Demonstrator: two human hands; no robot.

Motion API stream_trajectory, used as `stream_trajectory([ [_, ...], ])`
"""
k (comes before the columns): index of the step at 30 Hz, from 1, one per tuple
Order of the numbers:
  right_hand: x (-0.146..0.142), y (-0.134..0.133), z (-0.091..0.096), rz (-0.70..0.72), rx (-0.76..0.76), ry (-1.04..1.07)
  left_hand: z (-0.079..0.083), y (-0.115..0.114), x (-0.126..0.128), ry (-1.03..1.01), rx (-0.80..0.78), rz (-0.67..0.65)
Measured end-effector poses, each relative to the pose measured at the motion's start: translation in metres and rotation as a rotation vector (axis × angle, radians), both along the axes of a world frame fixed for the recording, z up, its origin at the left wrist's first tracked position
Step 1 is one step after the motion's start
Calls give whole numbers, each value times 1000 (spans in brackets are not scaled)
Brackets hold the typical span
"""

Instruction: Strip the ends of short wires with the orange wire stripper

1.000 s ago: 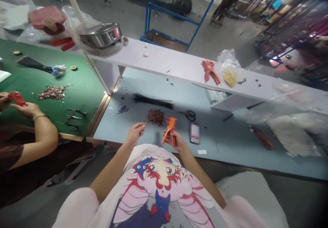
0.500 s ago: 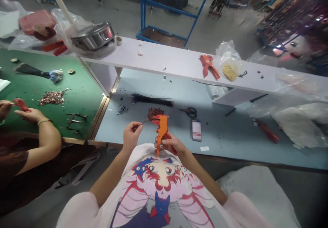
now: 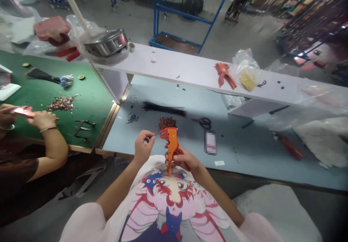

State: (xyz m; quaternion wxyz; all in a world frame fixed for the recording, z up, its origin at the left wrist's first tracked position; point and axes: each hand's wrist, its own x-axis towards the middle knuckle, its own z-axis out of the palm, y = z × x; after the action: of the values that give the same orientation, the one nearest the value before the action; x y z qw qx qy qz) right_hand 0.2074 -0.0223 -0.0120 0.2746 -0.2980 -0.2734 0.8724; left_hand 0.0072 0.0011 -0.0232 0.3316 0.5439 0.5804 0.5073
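Note:
My right hand (image 3: 181, 160) is closed round the handles of an orange wire stripper (image 3: 171, 144), held upright over the near edge of the pale blue table (image 3: 244, 151). My left hand (image 3: 143, 146) pinches a short thin wire (image 3: 157, 134) whose end reaches the stripper's jaws. Just beyond the tool lies a small heap of reddish-brown bits (image 3: 167, 122), and behind it a bundle of black wires (image 3: 163, 108).
Black scissors (image 3: 203, 122), a small card (image 3: 210, 142) and a red tool (image 3: 289, 147) lie on the table. A white shelf (image 3: 190, 68) carries another orange stripper (image 3: 224, 74), a plastic bag (image 3: 246, 73) and a metal pot (image 3: 106, 43). At the left a co-worker's hands (image 3: 40, 119) work over a green table (image 3: 81, 100).
My right hand turned the stripper upright and brought it toward my body. My left hand brought the wire's end to the jaws.

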Motion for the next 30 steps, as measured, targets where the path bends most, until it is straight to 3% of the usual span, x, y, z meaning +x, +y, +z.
stream_trajectory([
  [6,-2,0,2,20,3,22,2,-1,-2,9,32,1],
  [17,-2,-6,9,-3,50,25,9,-7,0,213,373,28],
  [30,-4,-11,11,-8,137,-33,7,-10,-2,273,443,21],
])
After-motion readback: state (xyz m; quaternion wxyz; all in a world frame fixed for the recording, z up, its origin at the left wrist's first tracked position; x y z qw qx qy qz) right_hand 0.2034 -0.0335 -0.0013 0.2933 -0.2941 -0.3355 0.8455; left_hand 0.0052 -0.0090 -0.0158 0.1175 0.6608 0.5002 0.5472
